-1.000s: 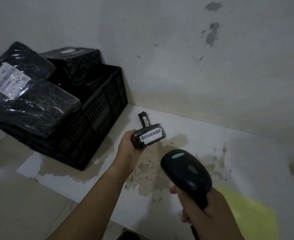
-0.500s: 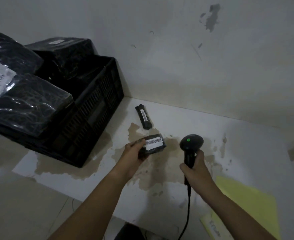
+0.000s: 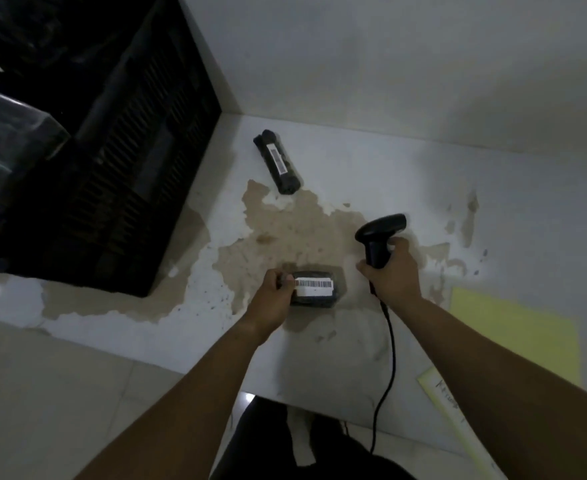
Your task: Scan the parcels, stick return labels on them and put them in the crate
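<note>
Stained white counter [image 3: 371, 174] bears a black crate [image 3: 139, 174] at left, with a long parcel [image 3: 278, 162] lying near it. The left hand [image 3: 271, 299] grips a small parcel [image 3: 316, 289] over the stain. The right hand [image 3: 394, 271] is wrapped round the scanner [image 3: 382, 228] handle. Yellow sheets [image 3: 517, 330] lie rightmost.

Crate [image 3: 129, 202] on counter [image 3: 389, 161], left end. Long parcel [image 3: 278, 162] just right of it, near back edge. Small parcel [image 3: 316, 289] mid-counter, in left hand [image 3: 271, 296]; scanner [image 3: 378, 237] to its right, in right hand [image 3: 394, 271]. Sheets [image 3: 513, 334] at front right corner.
</note>
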`<state>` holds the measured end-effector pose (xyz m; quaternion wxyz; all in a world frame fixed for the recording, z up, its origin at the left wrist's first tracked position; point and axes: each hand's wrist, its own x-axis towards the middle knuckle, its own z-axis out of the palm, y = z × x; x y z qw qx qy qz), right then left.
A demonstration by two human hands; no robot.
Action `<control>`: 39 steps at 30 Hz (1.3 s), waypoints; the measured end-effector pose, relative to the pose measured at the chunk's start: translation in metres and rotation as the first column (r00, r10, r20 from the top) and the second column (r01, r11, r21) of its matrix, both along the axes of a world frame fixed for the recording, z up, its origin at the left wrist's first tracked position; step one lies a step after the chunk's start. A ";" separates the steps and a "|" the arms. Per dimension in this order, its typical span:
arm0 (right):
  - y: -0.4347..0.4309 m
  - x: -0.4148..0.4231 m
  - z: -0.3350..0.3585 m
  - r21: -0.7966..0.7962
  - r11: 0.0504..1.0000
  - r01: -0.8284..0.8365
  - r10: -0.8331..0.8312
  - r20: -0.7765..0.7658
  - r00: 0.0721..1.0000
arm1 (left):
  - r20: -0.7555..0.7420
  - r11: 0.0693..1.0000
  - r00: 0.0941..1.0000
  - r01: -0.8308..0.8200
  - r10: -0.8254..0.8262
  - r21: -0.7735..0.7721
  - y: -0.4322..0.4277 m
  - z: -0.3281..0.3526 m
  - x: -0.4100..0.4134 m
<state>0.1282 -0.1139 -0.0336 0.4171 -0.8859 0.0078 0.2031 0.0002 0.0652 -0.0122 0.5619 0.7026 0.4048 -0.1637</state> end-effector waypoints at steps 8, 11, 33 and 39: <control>-0.017 0.003 -0.012 -0.057 0.997 -0.044 0.044 -0.006 0.999 | 0.084 0.943 0.975 0.175 -0.206 0.282 0.003 -0.027 -0.011; -0.050 0.000 0.010 0.010 1.000 -0.012 0.012 -0.010 1.000 | 0.101 0.955 0.975 0.168 -0.197 0.243 0.004 -0.029 -0.012; -0.284 -0.087 -0.028 -0.640 0.749 -0.169 0.230 0.013 0.973 | -0.225 -0.069 0.083 0.801 -0.971 0.594 -0.231 -0.044 -0.045; -0.289 -0.057 -0.027 -0.672 0.715 -0.193 0.239 -0.025 0.971 | -0.261 -0.108 0.067 0.793 -0.963 0.600 -0.223 -0.039 -0.058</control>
